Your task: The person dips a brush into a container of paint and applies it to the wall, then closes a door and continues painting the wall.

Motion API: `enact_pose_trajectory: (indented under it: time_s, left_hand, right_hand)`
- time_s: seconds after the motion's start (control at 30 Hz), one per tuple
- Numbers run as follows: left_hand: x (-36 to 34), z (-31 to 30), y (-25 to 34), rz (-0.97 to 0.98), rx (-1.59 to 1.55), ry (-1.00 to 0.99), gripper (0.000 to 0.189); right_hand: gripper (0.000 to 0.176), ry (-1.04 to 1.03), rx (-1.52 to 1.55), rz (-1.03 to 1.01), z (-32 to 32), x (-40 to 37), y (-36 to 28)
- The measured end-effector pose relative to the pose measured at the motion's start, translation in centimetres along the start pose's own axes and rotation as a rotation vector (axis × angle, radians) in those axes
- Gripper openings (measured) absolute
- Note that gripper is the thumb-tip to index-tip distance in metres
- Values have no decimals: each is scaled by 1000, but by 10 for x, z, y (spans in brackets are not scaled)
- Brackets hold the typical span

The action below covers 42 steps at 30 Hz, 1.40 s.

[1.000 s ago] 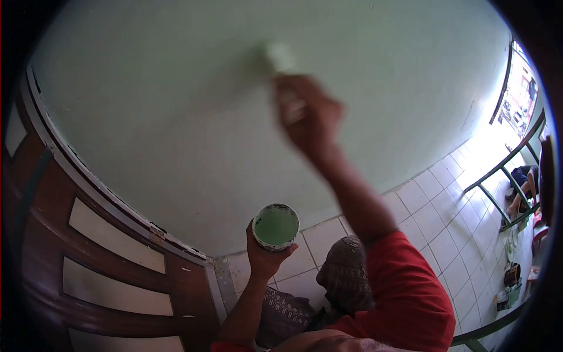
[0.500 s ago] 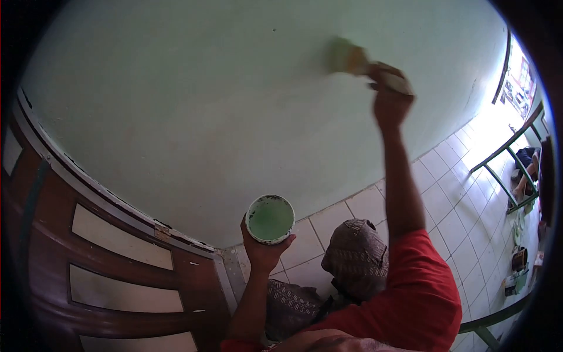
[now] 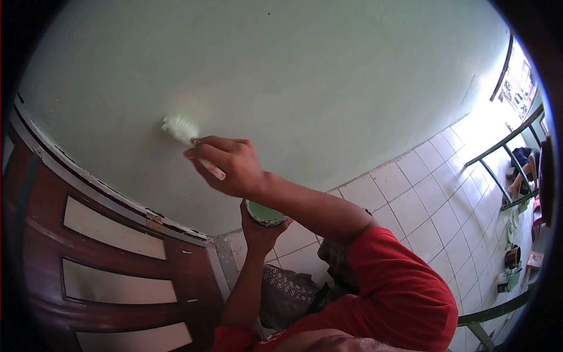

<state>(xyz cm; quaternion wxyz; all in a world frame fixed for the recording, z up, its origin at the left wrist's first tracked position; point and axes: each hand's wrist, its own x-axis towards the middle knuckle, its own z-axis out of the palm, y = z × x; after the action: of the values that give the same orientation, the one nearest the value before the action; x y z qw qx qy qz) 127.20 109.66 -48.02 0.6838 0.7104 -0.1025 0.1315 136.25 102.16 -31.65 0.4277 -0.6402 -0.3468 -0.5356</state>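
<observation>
My right hand (image 3: 231,163) is closed round the handle of a paintbrush (image 3: 183,128). Its bristles, pale green and a little blurred, are at the green wall (image 3: 328,82), left of the middle of the view. Lower down, my left hand (image 3: 261,233) grips a small round tub of green paint (image 3: 265,213) from below and the side. My right forearm crosses above the tub and hides part of its rim. The tub's visible rim is smeared with dark and light marks.
A brown panelled door (image 3: 117,252) stands at lower left, its frame meeting the wall. White floor tiles (image 3: 404,188) run along the wall's foot. On the right are a green metal frame (image 3: 498,176), a person's arm (image 3: 524,179) behind it, and a dark can (image 3: 512,257).
My right hand has swept the brush from the upper right of the wall leftward and down. My left hand still holds the paint tub in nearly the same place.
</observation>
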Motion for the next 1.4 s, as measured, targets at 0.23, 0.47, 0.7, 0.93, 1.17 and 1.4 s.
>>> enact_pose_trajectory:
  time_s: [0.23,0.47,0.7,0.93,1.17,1.4]
  left_hand:
    - [-4,-11,14,112,160,62,103]
    - [-1,-13,10,131,227,66,100]
    - [4,-5,-3,85,143,16,99]
    - [-3,-14,3,58,185,58,101]
    - [-4,-30,0,94,228,83,103]
    - [-4,-32,-1,74,220,37,103]
  right_hand:
    - [9,342,-70,373,-142,15,85]
    - [10,689,-780,431,-258,4,151]
    - [30,24,-179,-52,-46,-25,39]
    - [15,-144,234,321,-39,-20,29]
    - [6,471,-383,409,-207,-46,124]
    - [28,290,-578,119,-115,-52,89]
